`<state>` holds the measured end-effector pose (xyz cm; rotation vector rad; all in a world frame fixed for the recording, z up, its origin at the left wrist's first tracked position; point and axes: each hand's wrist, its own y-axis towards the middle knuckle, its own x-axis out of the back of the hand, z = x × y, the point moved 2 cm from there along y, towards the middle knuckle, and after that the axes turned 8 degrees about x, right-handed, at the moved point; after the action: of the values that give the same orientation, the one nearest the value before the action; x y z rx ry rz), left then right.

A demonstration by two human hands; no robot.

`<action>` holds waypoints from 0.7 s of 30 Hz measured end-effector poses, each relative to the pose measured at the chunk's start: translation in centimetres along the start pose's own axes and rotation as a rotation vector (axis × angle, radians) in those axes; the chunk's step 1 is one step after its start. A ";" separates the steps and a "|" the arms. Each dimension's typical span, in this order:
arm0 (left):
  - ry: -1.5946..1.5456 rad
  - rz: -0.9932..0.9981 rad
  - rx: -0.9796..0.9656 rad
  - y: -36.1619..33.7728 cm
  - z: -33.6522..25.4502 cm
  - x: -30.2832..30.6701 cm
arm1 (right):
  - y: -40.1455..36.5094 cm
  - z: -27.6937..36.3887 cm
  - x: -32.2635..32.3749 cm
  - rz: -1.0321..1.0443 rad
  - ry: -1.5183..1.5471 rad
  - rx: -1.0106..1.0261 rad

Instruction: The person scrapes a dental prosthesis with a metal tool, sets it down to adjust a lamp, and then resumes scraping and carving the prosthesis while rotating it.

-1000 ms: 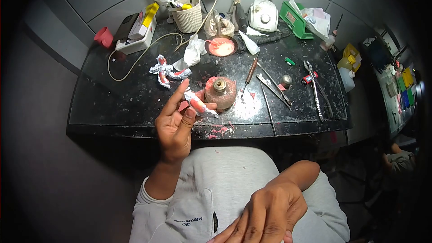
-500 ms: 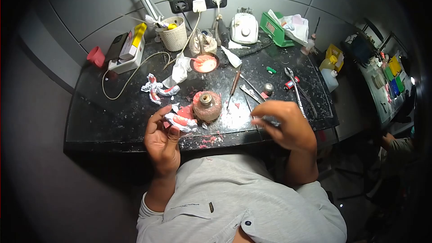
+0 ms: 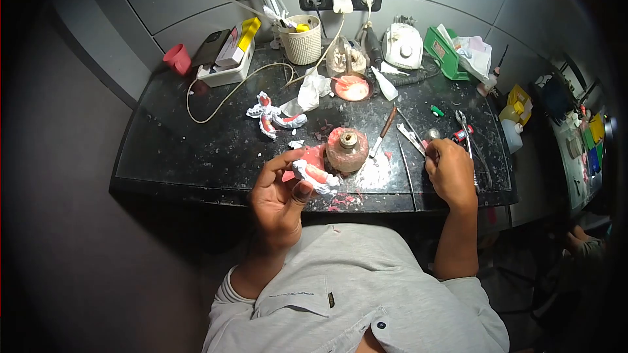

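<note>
My left hand [image 3: 278,206] pinches a white dental piece with pink wax [image 3: 316,177] between thumb and fingers. Just right of it stands a round glass burner [image 3: 347,150], with a pink sheet [image 3: 314,155] beside it. My right hand [image 3: 451,173] is lowered over the tools on the right of the table, fingers closed together; what they hold, if anything, is hidden. By its fingertips lie a silver metal tool [image 3: 409,136] and a small round metal item [image 3: 433,134]. A thin rod [image 3: 407,167] and a wooden-handled spatula [image 3: 383,132] lie between my hands.
White-and-pink pieces [image 3: 268,117], crumpled paper [image 3: 309,93] and a pan of pink wax [image 3: 352,88] lie farther back. Behind are a woven basket [image 3: 302,46], a white device [image 3: 402,46] and a green box [image 3: 443,52]. A wrench [image 3: 466,132] lies right. Another person's arm shows far right.
The camera view has shifted, so the table appears farther right. My right hand has moved right and down to the tools, its fingers closing together. My left hand keeps hold of the dental piece.
</note>
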<state>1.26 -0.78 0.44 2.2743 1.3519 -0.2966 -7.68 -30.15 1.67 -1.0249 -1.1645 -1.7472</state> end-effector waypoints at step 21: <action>0.030 0.029 0.022 -0.1 1.5 -0.2 | -0.1 -0.4 -0.5 -0.105 0.000 0.003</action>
<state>1.16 -1.59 -0.81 2.3226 1.3353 -0.2700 -7.66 -30.39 1.11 -0.9781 -1.2402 -1.8262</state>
